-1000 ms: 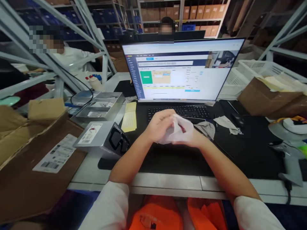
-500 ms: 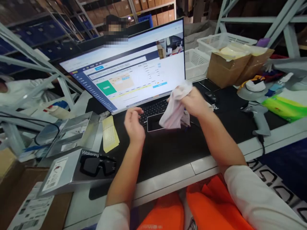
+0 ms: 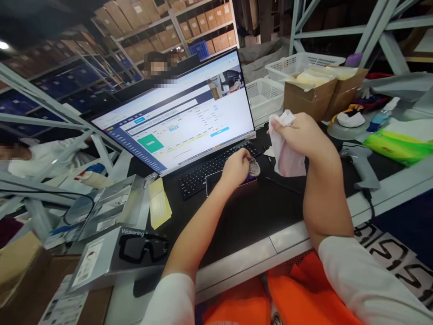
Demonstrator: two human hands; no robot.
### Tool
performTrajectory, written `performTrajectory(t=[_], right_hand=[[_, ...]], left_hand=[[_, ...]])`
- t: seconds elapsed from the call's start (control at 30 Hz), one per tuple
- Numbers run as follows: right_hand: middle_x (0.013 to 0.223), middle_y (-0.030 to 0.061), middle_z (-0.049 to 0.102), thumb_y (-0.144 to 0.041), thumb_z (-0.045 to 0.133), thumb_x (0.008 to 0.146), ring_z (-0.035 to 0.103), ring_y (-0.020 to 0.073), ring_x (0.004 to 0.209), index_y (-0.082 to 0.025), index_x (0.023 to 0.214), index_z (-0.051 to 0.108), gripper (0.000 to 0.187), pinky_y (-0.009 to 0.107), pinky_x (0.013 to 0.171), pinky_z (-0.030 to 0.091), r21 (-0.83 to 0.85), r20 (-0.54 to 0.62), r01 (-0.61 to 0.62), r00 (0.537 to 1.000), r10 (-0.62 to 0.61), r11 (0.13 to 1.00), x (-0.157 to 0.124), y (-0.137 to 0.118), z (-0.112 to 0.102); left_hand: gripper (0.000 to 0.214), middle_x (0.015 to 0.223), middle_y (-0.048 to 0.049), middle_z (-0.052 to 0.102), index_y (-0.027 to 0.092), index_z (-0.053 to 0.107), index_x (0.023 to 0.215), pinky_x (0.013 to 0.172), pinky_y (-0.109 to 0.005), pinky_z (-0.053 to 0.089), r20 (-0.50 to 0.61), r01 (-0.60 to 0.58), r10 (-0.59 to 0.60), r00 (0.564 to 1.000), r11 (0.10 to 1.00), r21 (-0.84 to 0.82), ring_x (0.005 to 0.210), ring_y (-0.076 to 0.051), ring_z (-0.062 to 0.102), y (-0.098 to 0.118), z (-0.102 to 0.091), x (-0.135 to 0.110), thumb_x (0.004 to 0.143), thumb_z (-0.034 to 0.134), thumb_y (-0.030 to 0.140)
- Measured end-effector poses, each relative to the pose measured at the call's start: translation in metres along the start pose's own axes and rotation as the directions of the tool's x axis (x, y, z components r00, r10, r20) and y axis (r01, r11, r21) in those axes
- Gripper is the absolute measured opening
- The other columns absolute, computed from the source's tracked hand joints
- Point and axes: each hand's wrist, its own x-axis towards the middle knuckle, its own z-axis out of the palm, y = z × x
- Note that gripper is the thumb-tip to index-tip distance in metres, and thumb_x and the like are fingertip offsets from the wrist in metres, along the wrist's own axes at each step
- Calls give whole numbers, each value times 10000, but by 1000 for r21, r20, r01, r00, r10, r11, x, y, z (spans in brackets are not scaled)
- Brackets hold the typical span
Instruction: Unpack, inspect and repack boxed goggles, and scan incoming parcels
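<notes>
My right hand (image 3: 301,131) is closed on a thin white wipe (image 3: 289,158), which hangs from the fingers above the black desk mat. My left hand (image 3: 236,165) reaches over the dark tablet-like device (image 3: 213,180), its fingers curled shut on a crumpled greyish wad (image 3: 254,168) at the device's right end. Part of the device is hidden under that hand and forearm. Just behind it lies a black keyboard (image 3: 194,179), and a large monitor (image 3: 189,122) with a lit page stands at the back.
Yellow label sheets (image 3: 158,205) and a grey box with sunglasses pictured on it (image 3: 101,257) are at the left. On the right are a barcode scanner (image 3: 361,167), a green packet (image 3: 402,144), a cardboard box (image 3: 307,101) and white baskets (image 3: 265,97). Other people are beyond the desk.
My left hand has moved right onto the crumpled wad, its fingers now closed. My right hand has carried the white wipe to the right, away from the device. The camera view has shifted.
</notes>
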Motion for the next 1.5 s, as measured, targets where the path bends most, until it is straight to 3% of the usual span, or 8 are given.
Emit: performTrajectory(t=[0.17, 0.33, 0.5, 0.87, 1.07, 1.3, 1.4, 1.5], right_hand=[[749, 47, 679, -562, 589, 958, 583, 183, 712, -168, 776, 722, 454, 276, 669, 395, 222, 280, 172, 932, -232, 960, -17, -39, 31], [807, 48, 686, -460, 505, 1017, 582, 170, 727, -208, 932, 779, 381, 268, 705, 393, 381, 339, 346, 811, -478, 857, -43, -84, 57], [830, 69, 664, -409, 420, 1048, 544, 177, 728, -211, 979, 770, 408, 288, 724, 395, 365, 349, 516, 695, -628, 775, -63, -98, 76], [581, 3, 528, -482, 508, 999, 415, 121, 546, -193, 599, 487, 494, 288, 563, 251, 224, 534, 293, 761, -369, 929, -52, -81, 100], [586, -7, 482, -533, 527, 988, 391, 112, 566, -194, 605, 419, 523, 278, 547, 281, 251, 463, 211, 831, -309, 945, -50, -81, 100], [627, 21, 558, -671, 654, 869, 460, 134, 567, -172, 640, 578, 554, 279, 523, 351, 292, 642, -18, 745, -182, 956, -44, -73, 96], [681, 58, 617, -663, 658, 873, 547, 189, 592, -197, 695, 646, 499, 323, 548, 418, 400, 468, -106, 878, -103, 910, -40, -69, 79], [646, 48, 518, -612, 600, 913, 584, 231, 654, -255, 669, 571, 433, 384, 666, 512, 692, 24, -2, 1000, -20, 721, -41, -77, 66]], left_hand=[[266, 929, -40, 689, 205, 730, 836, 887, -318, 502, -388, -159, 59, 920, 960, -232, 923, -186, 639, -10, -79, -27, 875, 496, 84], [265, 963, -26, 668, 252, 787, 929, 842, -289, 519, -615, -283, 70, 785, 924, -256, 924, -165, 644, 4, -122, -78, 930, 547, 139], [242, 1018, -44, 683, 262, 809, 1023, 889, -319, 557, -461, -179, 43, 887, 950, -255, 954, -188, 668, 6, -133, -116, 895, 623, 174], [307, 1131, -66, 689, 201, 793, 932, 898, -320, 543, -425, -103, 44, 904, 988, -118, 1052, -189, 662, -49, -109, -125, 895, 507, 94], [239, 1100, -58, 755, 211, 808, 969, 951, -350, 541, -154, 47, -81, 985, 977, -208, 1015, -220, 702, -54, -101, -115, 898, 580, 215], [318, 1173, -71, 728, 183, 775, 1089, 1008, -350, 531, -196, 28, -112, 974, 922, -386, 1093, -241, 688, -62, -94, -108, 789, 669, 165], [414, 1215, -76, 694, 176, 750, 1144, 1044, -359, 519, -174, 4, -82, 981, 912, -409, 1135, -250, 672, -62, -95, -111, 740, 676, 122], [481, 1231, -86, 669, 189, 730, 1191, 1047, -371, 523, -115, 14, -73, 991, 895, -445, 1155, -261, 663, -57, -91, -113, 717, 693, 114]])
